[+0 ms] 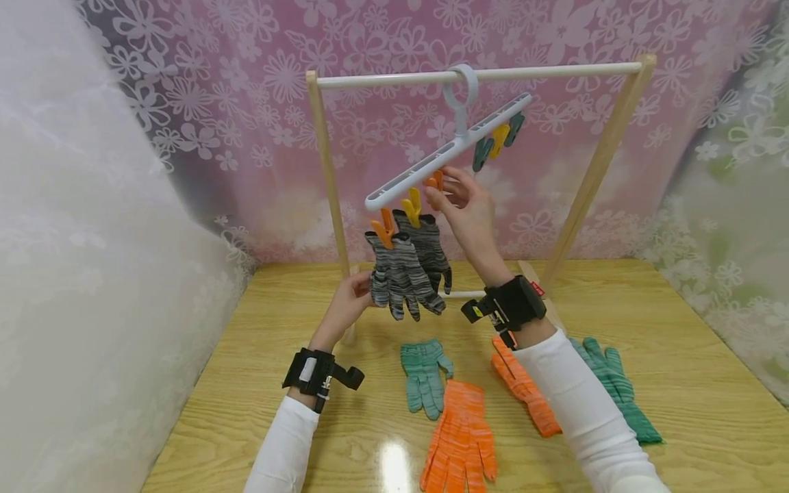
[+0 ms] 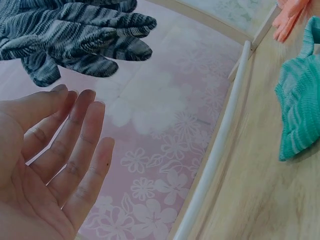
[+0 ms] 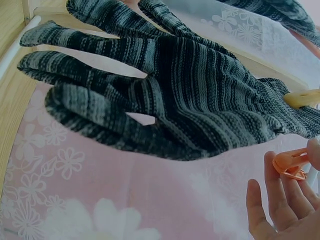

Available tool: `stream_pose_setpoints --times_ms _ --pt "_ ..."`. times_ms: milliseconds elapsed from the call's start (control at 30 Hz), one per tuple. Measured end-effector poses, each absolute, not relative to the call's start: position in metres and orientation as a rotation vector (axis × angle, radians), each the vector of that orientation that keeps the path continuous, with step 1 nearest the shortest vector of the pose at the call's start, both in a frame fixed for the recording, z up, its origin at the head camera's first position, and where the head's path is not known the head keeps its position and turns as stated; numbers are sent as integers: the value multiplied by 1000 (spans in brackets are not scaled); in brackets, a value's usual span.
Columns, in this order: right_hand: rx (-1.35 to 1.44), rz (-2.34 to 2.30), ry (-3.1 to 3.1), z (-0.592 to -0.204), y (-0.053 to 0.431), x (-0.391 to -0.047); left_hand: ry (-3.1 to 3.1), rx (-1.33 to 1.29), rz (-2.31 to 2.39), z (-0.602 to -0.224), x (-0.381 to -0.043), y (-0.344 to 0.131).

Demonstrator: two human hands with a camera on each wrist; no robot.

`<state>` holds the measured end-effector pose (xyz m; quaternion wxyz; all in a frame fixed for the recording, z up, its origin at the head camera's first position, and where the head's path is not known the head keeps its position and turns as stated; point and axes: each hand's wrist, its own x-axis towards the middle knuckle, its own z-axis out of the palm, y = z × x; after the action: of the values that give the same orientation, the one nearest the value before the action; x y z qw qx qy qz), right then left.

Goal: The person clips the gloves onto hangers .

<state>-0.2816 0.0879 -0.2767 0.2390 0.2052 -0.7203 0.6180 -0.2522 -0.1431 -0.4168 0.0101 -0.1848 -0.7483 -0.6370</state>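
Note:
Two grey-and-black striped knit gloves hang from the white clip hanger [image 1: 419, 164]. An orange clothespin [image 1: 383, 229] holds the front glove [image 1: 401, 277]; a yellow clothespin [image 1: 411, 207] holds the rear glove [image 1: 431, 243]. My right hand [image 1: 471, 209] pinches another orange clothespin [image 3: 290, 162] under the hanger bar, between thumb and fingers. Beside the front glove is my left hand [image 1: 354, 298]; the left wrist view shows its fingers [image 2: 75, 135] extended, just below the glove's fingers, with nothing in them.
The hanger hooks over a wooden rack's white rod [image 1: 555, 70]. Green and yellow clothespins [image 1: 498, 140] hang at its far end. On the wooden table [image 1: 246, 411] lie green gloves [image 1: 424, 376] and orange gloves [image 1: 459, 431], some partly behind my right forearm.

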Motion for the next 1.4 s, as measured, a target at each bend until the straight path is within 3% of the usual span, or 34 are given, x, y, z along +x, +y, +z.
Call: stream_pose_setpoints --times_ms 433,700,1033,1400 --pt "597 1688 -1984 -273 91 -275 -2564 -716 -1524 -429 -239 -115" --pt "593 1712 -1983 -273 93 -275 -2864 -648 -1120 -433 -226 -98" --pt "591 1733 -1978 -273 93 -272 -2979 -871 -719 -449 -212 -91" --pt "605 1746 -1953 -274 94 -272 -2976 -945 -636 -453 -212 -87"
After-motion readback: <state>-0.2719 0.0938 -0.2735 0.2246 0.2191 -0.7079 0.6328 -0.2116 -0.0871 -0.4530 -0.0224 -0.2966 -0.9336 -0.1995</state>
